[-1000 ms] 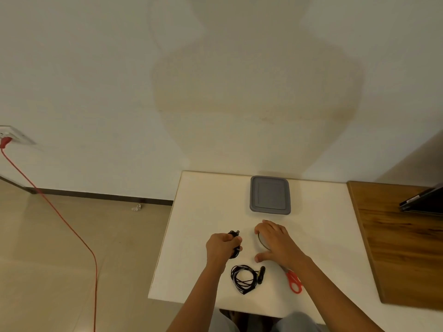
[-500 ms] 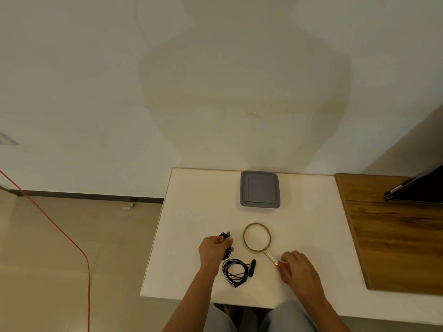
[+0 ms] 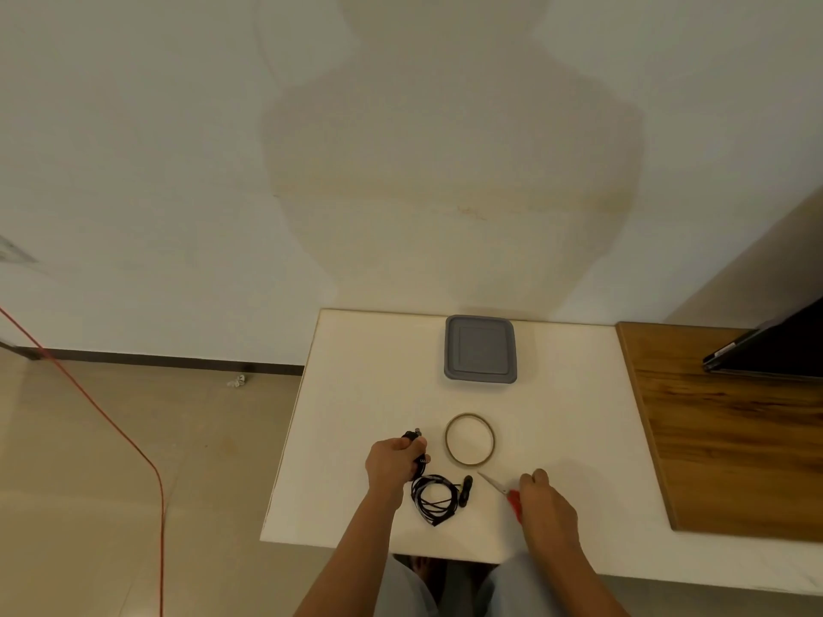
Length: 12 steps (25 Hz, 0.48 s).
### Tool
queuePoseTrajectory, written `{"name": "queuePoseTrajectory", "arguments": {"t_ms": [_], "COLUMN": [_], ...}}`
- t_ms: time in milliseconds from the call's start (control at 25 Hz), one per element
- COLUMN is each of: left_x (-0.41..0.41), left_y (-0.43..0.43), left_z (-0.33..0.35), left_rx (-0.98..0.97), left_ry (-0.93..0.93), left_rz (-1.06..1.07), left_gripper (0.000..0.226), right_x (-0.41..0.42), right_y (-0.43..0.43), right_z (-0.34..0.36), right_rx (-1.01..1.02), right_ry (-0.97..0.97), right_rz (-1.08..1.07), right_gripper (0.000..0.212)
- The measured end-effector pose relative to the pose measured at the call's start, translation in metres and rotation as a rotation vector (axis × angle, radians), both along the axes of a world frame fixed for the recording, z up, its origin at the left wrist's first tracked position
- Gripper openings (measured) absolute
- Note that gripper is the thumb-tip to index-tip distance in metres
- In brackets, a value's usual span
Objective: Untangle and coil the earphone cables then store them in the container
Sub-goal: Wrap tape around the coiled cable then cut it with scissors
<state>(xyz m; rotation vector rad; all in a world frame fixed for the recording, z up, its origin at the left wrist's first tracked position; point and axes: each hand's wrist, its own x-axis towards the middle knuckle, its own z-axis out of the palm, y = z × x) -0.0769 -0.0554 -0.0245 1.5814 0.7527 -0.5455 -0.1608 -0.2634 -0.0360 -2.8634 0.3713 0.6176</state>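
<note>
As left grip [image 3: 394, 460] clamps earphone [image 3: 410, 436], coiled cable [image 3: 434, 498] beside, right grip [image 3: 545, 505] clasps scissors [image 3: 513, 499]

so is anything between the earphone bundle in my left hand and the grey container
Bare table lies between the left hand with its earphone bundle and the container; the tape ring sits just right of that path. The container's lid looks on.
</note>
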Motion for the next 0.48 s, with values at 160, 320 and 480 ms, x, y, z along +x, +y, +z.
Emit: {"name": "queuePoseTrajectory", "arguments": {"t_ms": [160,320,480], "left_x": [-0.001,-0.003,-0.003], "left_y": [-0.003,-0.002,-0.001], "left_z": [0.0,-0.002,-0.003], "left_rx": [-0.009,-0.015,-0.017], "left_ry": [0.012,0.007,0.005], "left_rz": [-0.023,-0.025,-0.024], "left_gripper": [0.02,0.02,0.02], "right_x": [0.005,0.008,0.011], "right_y": [-0.001,-0.008,-0.018], "right_z": [0.002,0.006,0.02], "right_rx": [0.051,0.2,0.419], "right_ry": [-0.026,0.011,0.174], "right_rz": [0.11,0.128,0.045], "right_gripper": [0.016,0.016,0.021]}}
